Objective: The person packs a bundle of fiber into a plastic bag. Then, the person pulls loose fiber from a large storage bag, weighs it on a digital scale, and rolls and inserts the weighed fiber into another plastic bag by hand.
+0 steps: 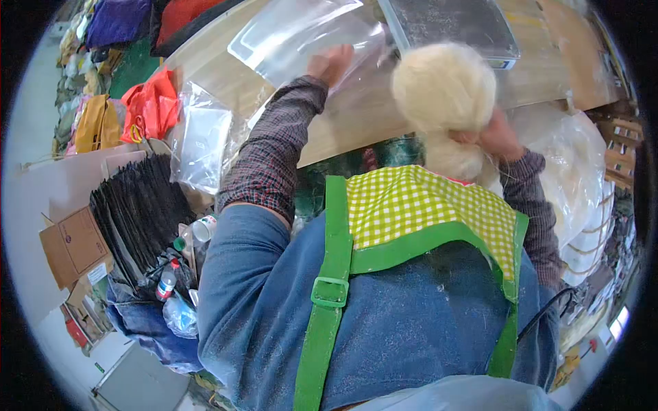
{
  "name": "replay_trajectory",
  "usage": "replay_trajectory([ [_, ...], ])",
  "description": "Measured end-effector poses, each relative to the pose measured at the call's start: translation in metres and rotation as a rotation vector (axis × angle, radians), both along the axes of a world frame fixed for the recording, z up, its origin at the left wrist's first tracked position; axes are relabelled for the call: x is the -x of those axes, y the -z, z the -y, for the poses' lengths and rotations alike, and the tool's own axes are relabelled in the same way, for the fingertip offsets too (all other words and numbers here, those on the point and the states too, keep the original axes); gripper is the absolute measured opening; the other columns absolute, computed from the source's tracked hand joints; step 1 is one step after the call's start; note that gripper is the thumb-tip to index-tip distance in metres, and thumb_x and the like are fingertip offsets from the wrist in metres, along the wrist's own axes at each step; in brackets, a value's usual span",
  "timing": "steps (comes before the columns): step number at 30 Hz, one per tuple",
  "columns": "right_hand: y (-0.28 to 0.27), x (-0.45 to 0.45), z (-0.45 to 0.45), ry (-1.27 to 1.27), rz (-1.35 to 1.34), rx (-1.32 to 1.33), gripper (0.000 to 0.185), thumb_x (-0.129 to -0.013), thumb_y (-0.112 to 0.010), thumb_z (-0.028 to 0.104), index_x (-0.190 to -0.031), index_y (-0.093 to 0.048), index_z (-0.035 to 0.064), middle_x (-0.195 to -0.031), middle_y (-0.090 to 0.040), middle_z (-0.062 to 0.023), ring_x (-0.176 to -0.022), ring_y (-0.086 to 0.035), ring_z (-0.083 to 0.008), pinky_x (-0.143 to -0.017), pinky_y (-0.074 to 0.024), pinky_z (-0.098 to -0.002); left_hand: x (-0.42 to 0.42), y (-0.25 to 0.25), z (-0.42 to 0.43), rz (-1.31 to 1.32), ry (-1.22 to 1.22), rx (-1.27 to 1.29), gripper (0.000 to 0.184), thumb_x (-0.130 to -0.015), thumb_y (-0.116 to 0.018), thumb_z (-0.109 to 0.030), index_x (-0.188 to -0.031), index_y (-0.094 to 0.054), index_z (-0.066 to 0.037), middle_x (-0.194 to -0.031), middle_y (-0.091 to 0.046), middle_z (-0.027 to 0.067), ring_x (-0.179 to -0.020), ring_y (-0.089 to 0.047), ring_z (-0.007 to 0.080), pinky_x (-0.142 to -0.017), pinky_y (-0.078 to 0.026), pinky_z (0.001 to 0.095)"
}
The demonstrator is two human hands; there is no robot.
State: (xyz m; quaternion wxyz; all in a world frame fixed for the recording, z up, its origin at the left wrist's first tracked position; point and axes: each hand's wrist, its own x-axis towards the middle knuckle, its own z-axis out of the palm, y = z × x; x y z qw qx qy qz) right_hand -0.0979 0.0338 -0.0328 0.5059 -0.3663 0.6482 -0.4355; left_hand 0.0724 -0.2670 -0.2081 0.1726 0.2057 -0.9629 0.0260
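My right hand (499,139) is closed around the narrow middle of a bundle of cream-coloured, hair-like fibre (445,85). A rounded fluffy mass bulges above the grip, and more of the same fibre hangs below it, in front of the apron. Over the table, my left hand (332,65) is closed at a clear plastic bag (288,41) with a white printed outline. The fingers are slightly blurred against the shiny film. Part of the bag lies flat on the wooden table (343,133).
A clear-walled shallow box (456,27) stands at the table's far side. Flat plastic packets (202,140) and a red bag (151,103) lie to the left, scissors (138,129) beside them. Black sheets (140,212) stand below. A large translucent sack (558,161) is at the right.
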Motion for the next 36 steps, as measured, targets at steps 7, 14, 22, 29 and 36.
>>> replay_trajectory([
  [7,0.073,-0.046,0.06,-0.139,0.379,-0.006,0.06,-0.061,-0.074,0.002,-0.116,-0.049,0.0015,-0.111,-0.056,-0.0097,-0.098,-0.055,-0.0196,-0.09,-0.0416,-0.0335,-0.018,-0.011,-0.038,-0.174,0.152,-0.343,0.022,-0.082,-0.05,-0.024,-0.098,-0.052,-0.01,-0.08,-0.058,0.0069,-0.065,-0.06,0.0252,-0.054,-0.05,0.0342],
  [14,0.131,-0.054,0.07,-0.158,0.419,-0.059,0.056,-0.061,-0.074,0.002,-0.113,-0.052,0.0005,-0.108,-0.058,-0.0096,-0.097,-0.055,-0.0198,-0.089,-0.0427,-0.0331,-0.04,-0.025,-0.059,0.117,0.106,-0.723,0.031,-0.083,-0.05,-0.022,-0.11,-0.056,-0.009,-0.105,-0.06,0.0116,-0.086,-0.061,0.0197,-0.077,-0.05,0.0316],
  [22,0.148,-0.048,0.073,-0.126,0.366,-0.064,0.053,-0.061,-0.073,0.002,-0.111,-0.055,0.0023,-0.107,-0.059,-0.0086,-0.097,-0.056,-0.0189,-0.088,-0.0431,-0.0332,-0.039,0.032,-0.051,-0.383,0.106,-1.188,0.032,-0.081,-0.056,-0.019,-0.109,-0.057,-0.005,-0.099,-0.062,0.0088,-0.088,-0.06,0.0172,-0.077,-0.048,0.0292],
  [29,0.157,-0.047,0.072,-0.092,0.171,-0.122,0.051,-0.062,-0.073,0.007,-0.11,-0.056,0.0025,-0.102,-0.061,-0.0093,-0.092,-0.058,-0.0185,-0.084,-0.0447,-0.0317,-0.03,0.013,-0.043,-0.451,-0.198,-1.341,0.028,-0.08,-0.061,-0.02,-0.102,-0.061,-0.003,-0.085,-0.064,0.0052,-0.075,-0.058,0.0126,-0.069,-0.047,0.0232],
  [36,0.147,-0.056,0.088,-0.161,-0.378,-0.216,0.053,-0.066,-0.069,0.012,-0.114,-0.05,0.0028,-0.102,-0.061,-0.0125,-0.093,-0.058,-0.0214,-0.083,-0.0447,-0.0324,-0.005,-0.037,-0.068,-0.305,-0.322,-0.86,0.02,-0.079,-0.061,-0.021,-0.092,-0.065,-0.006,-0.072,-0.063,0.0067,-0.061,-0.058,0.0134,-0.059,-0.047,0.0249],
])
